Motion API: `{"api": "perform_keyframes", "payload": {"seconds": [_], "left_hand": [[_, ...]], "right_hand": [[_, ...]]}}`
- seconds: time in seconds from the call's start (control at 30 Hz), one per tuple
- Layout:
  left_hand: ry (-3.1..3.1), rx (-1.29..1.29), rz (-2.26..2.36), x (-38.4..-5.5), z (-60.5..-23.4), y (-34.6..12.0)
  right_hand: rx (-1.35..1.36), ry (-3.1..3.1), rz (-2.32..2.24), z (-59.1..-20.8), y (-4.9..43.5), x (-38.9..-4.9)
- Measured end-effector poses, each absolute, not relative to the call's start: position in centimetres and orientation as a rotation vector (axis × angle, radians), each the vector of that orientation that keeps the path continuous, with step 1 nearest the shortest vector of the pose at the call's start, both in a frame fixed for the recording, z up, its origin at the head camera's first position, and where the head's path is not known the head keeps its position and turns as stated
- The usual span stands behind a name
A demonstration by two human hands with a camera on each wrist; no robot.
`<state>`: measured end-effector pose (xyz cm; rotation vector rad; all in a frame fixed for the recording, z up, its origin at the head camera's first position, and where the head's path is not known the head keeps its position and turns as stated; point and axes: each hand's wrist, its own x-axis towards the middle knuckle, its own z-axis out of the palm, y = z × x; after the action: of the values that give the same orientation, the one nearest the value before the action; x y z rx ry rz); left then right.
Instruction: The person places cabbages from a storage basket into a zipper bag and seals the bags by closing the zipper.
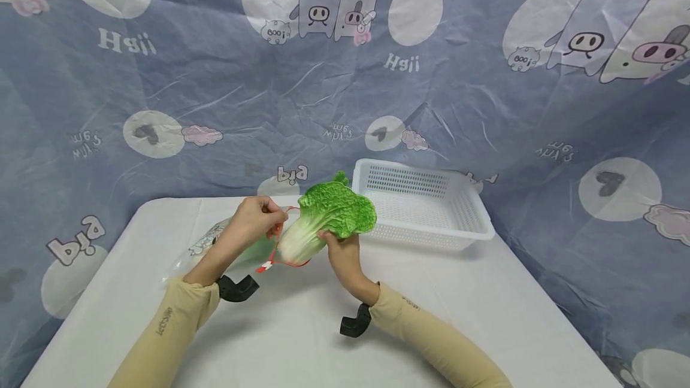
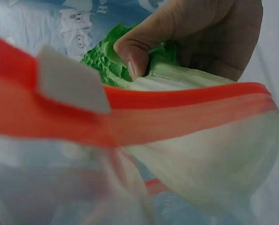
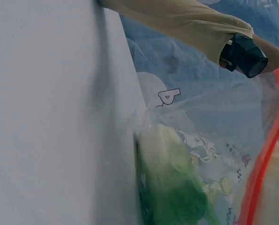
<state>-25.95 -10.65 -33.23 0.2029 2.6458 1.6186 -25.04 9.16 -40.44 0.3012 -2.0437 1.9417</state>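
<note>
My right hand [image 1: 345, 256] grips a leafy cabbage [image 1: 331, 208] with green ruffled leaves and a pale stalk end. The stalk end points left, into the mouth of a clear zip bag [image 3: 233, 112]. At the bag's red zip edge [image 2: 186, 97], my left hand [image 1: 256, 219] pinches the far side of the opening. A white slider [image 2: 74, 79] sits on that red strip. Inside the bag lies another green and white vegetable [image 3: 170, 183], seen through the plastic. In the left wrist view the right thumb presses on the cabbage's pale ribs, and the stalk shows behind the plastic.
A white perforated plastic basket [image 1: 426, 235] stands at the back right of the white-covered table [image 1: 302, 340]. Behind the table hangs a blue-grey cloth [image 1: 215, 76] with cartoon prints. Black wrist mounts [image 1: 237, 288] stick out beneath both wrists.
</note>
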Motion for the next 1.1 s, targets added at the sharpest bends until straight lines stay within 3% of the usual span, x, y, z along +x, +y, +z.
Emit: {"api": "perform_keyframes", "payload": {"seconds": [0.47,0.8,1.1], "left_hand": [[2.6,0.196,1.65,-26.4,-33.6,-10.4],[2.559,0.229,1.711,-26.4,-33.6,-10.5],[2.598,0.276,1.675,-26.3,-33.8,-10.3]], "right_hand": [[0.793,-2.205,2.294,-44.1,10.2,-27.5],[0.818,-2.547,1.938,-43.2,10.4,-27.4],[0.965,-2.695,1.69,-45.1,10.1,-28.6]]}}
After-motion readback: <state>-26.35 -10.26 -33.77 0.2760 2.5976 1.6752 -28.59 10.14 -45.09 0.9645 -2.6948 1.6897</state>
